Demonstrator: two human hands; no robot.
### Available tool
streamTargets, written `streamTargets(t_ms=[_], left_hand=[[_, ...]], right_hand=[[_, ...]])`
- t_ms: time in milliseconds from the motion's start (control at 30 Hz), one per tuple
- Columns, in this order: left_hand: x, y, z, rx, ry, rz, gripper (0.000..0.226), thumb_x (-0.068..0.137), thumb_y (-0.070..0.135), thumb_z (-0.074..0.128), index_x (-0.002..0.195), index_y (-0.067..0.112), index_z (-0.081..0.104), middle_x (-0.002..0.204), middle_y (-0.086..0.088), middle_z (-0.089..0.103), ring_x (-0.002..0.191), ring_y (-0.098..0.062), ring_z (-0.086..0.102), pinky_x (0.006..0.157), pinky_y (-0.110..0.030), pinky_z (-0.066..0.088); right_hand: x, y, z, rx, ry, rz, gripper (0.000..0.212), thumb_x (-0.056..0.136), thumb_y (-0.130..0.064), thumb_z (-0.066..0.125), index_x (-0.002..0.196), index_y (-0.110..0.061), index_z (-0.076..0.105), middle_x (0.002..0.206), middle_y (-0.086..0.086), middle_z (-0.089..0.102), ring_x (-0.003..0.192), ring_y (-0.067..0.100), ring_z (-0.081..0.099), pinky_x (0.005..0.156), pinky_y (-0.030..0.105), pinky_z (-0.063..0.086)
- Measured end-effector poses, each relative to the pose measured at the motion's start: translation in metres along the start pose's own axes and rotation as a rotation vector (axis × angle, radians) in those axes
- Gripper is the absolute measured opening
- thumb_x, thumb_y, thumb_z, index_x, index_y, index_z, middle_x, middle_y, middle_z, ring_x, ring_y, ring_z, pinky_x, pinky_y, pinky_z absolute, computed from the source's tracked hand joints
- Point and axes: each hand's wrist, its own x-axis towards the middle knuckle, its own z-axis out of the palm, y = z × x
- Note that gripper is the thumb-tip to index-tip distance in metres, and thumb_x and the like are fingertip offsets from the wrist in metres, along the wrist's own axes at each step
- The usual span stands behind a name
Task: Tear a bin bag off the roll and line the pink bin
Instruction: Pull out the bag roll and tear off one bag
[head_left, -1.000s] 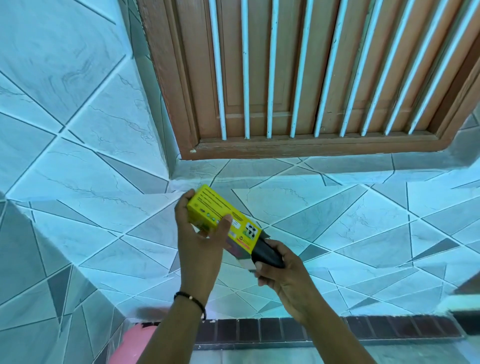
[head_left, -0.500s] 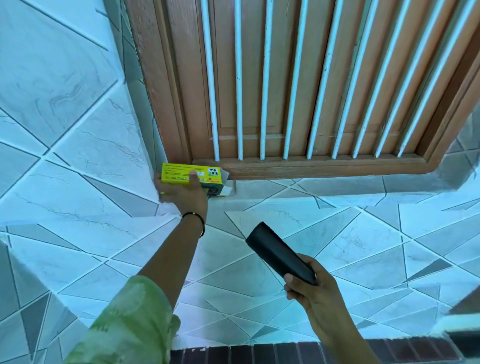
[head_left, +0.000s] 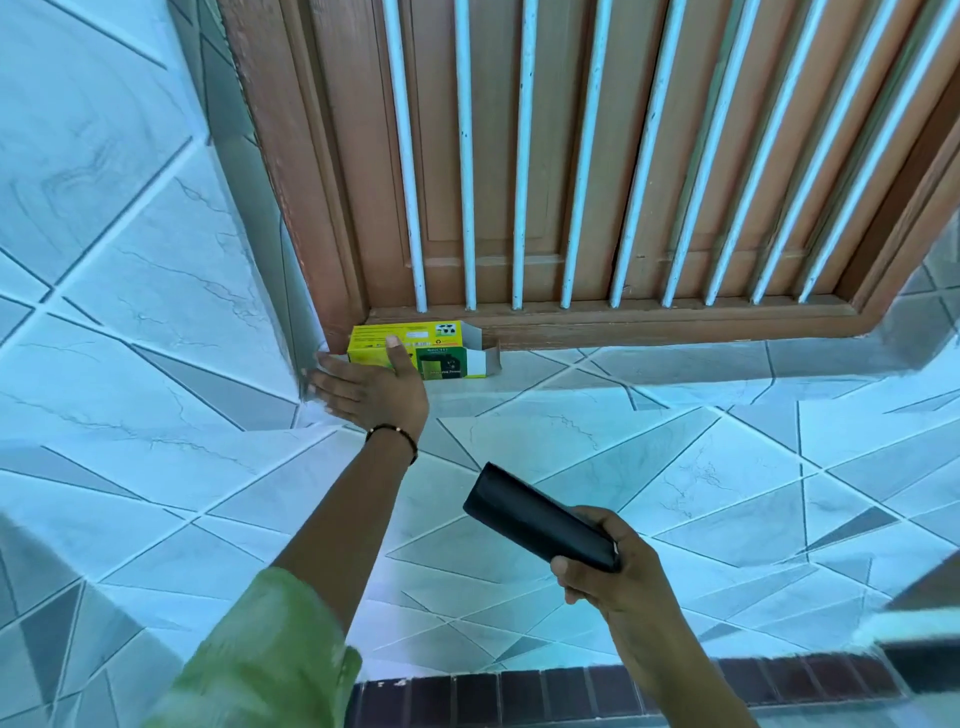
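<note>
A black roll of bin bags (head_left: 537, 518) is held in my right hand (head_left: 610, 564), low and right of centre, pointing up and to the left. The yellow bin-bag box (head_left: 441, 351) lies on the tiled window ledge against the wooden frame, its right end flaps open. My left hand (head_left: 369, 387) is stretched out in front of the box with fingers spread; the thumb tip overlaps the box face, and nothing is gripped. The pink bin is out of view.
A wooden window (head_left: 571, 156) with white vertical bars fills the top. Tiled wall (head_left: 130, 260) rises at the left, and the tiled ledge (head_left: 675, 441) slopes toward me. A row of dark bricks (head_left: 571, 691) runs along the bottom edge.
The roll came out of the box into my right hand. My left hand carried the box up to the ledge by the window frame, set it down and let go.
</note>
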Motion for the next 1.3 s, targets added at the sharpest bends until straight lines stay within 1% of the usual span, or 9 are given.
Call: streamTargets(t_ms=[67, 133, 233, 400, 567, 733, 867, 1067, 1300], left_hand=[[-0.032, -0.01, -0.03, -0.093, -0.129, 0.056, 0.089, 0.086, 0.051, 0.048, 0.146, 0.0, 0.007, 0.156, -0.021, 0.006, 0.145, -0.033, 0.009, 0.118, -0.042, 0.011], [-0.079, -0.032, -0.062, -0.191, -0.434, -0.091, 0.088, 0.086, 0.051, 0.052, 0.148, 0.011, 0.004, 0.156, -0.012, 0.01, 0.144, -0.026, 0.017, 0.117, -0.044, 0.019], [-0.133, -0.053, -0.09, -0.254, -0.816, -0.386, 0.079, 0.074, 0.06, 0.057, 0.137, 0.019, 0.034, 0.138, -0.006, 0.05, 0.122, -0.022, 0.053, 0.103, -0.041, 0.043], [-0.128, -0.064, -0.11, -0.529, -0.705, -0.451, 0.048, 0.083, 0.016, 0.066, 0.124, 0.006, 0.045, 0.118, -0.019, 0.063, 0.105, -0.032, 0.065, 0.074, -0.031, 0.06], [-0.124, -0.067, -0.129, -0.446, -0.652, -0.435, 0.054, 0.076, 0.009, 0.072, 0.123, 0.005, 0.047, 0.107, -0.016, 0.067, 0.092, -0.025, 0.067, 0.08, -0.032, 0.058], [-0.133, -0.071, -0.133, -0.382, -0.653, -0.468, 0.037, 0.076, 0.024, 0.073, 0.104, 0.003, 0.061, 0.092, -0.016, 0.07, 0.073, -0.026, 0.064, 0.074, -0.038, 0.055], [-0.141, -0.081, -0.139, -0.385, -0.78, -0.7, 0.041, 0.078, 0.035, 0.07, 0.1, 0.002, 0.06, 0.086, -0.018, 0.066, 0.072, -0.031, 0.065, 0.063, -0.036, 0.056], [-0.127, -0.087, -0.148, -0.601, -1.054, -0.97, 0.052, 0.09, 0.044, 0.044, 0.069, 0.01, 0.076, 0.076, -0.013, 0.074, 0.066, -0.025, 0.072, 0.076, -0.037, 0.049], [-0.104, -0.098, -0.163, -0.549, -1.012, -0.904, 0.032, 0.082, 0.036, 0.06, 0.099, 0.011, 0.069, 0.085, -0.011, 0.075, 0.07, -0.025, 0.071, 0.068, -0.033, 0.057]], right_hand=[[0.0, 0.0, 0.002, -0.012, 0.035, -0.035, 0.044, 0.059, -0.002, 0.076, 0.1, -0.013, 0.065, 0.08, 0.007, 0.068, 0.063, 0.018, 0.056, 0.056, 0.027, 0.048], [0.0, 0.003, 0.008, -0.002, 0.09, -0.072, 0.043, 0.063, 0.002, 0.076, 0.101, -0.014, 0.064, 0.083, 0.006, 0.069, 0.064, 0.018, 0.056, 0.056, 0.026, 0.049], [-0.002, 0.007, 0.022, -0.109, 0.12, -0.127, 0.043, 0.067, 0.001, 0.075, 0.103, -0.017, 0.063, 0.09, 0.004, 0.07, 0.068, 0.013, 0.06, 0.057, 0.024, 0.051], [-0.014, 0.012, 0.033, -0.17, 0.018, -0.12, 0.045, 0.062, -0.007, 0.073, 0.102, -0.024, 0.064, 0.094, -0.002, 0.069, 0.076, 0.009, 0.061, 0.067, 0.024, 0.052], [-0.025, 0.014, 0.035, -0.336, -0.076, -0.06, 0.022, 0.071, -0.02, 0.075, 0.09, -0.024, 0.064, 0.088, 0.002, 0.067, 0.071, 0.011, 0.059, 0.062, 0.023, 0.05], [-0.036, 0.03, 0.064, -0.368, 0.06, -0.037, 0.019, 0.084, -0.02, 0.067, 0.069, -0.013, 0.056, 0.06, -0.002, 0.055, 0.056, 0.013, 0.048, 0.056, 0.028, 0.041], [-0.038, 0.033, 0.072, -0.461, 0.131, -0.037, 0.026, 0.086, -0.018, 0.061, 0.061, -0.016, 0.053, 0.055, -0.006, 0.052, 0.053, 0.011, 0.046, 0.055, 0.028, 0.041], [-0.032, 0.02, 0.065, -0.324, 0.152, 0.038, 0.025, 0.087, -0.016, 0.061, 0.063, -0.015, 0.057, 0.058, -0.001, 0.055, 0.056, 0.015, 0.045, 0.056, 0.024, 0.037], [-0.022, 0.009, 0.03, 0.011, 0.255, 0.18, 0.026, 0.091, -0.01, 0.056, 0.065, -0.012, 0.055, 0.063, 0.003, 0.054, 0.062, 0.019, 0.046, 0.059, 0.029, 0.042]])
